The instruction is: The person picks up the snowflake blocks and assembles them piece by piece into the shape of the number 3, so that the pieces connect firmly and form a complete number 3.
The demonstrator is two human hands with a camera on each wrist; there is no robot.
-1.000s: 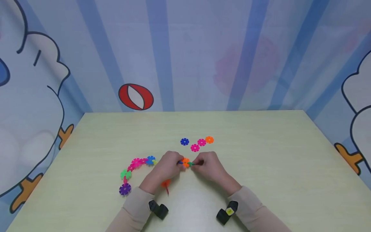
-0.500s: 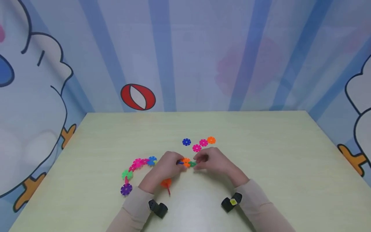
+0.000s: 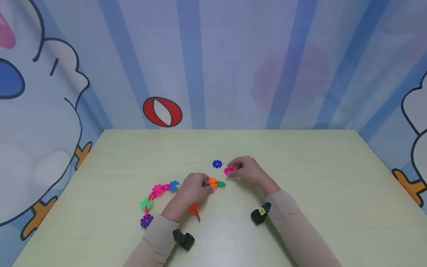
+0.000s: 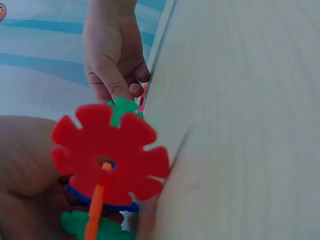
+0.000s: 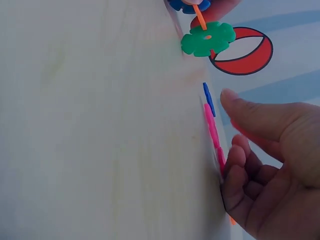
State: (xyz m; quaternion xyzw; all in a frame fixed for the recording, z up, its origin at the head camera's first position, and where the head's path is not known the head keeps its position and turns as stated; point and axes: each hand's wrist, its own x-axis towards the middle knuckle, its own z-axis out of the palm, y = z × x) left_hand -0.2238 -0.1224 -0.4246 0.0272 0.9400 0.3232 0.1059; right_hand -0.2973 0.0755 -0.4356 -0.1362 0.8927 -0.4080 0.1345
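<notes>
A chain of interlocking flower-shaped plastic discs curves over the table, from a purple disc (image 3: 146, 221) past a pink disc (image 3: 158, 190) to an orange disc (image 3: 212, 183) and a green end disc (image 3: 221, 184). My left hand (image 3: 194, 188) grips the chain beside the orange disc, at a blue disc mostly hidden by the fingers. A red disc (image 4: 112, 150) stands large in the left wrist view. At the loose pink disc (image 3: 228, 170), my right hand (image 3: 248, 171) has thumb and fingers on either side. In the right wrist view they are apart, with no firm pinch visible.
A loose blue disc (image 3: 217, 164) lies left of the right hand. Another loose disc shows an orange edge (image 5: 232, 220) under the right fingers. Beyond the pale table (image 3: 300, 155) stands a printed backdrop (image 3: 227, 66).
My right hand has let go of the green end disc and moved up and away to the loose pink discs. My left hand still holds the chain. The view has shifted slightly.
</notes>
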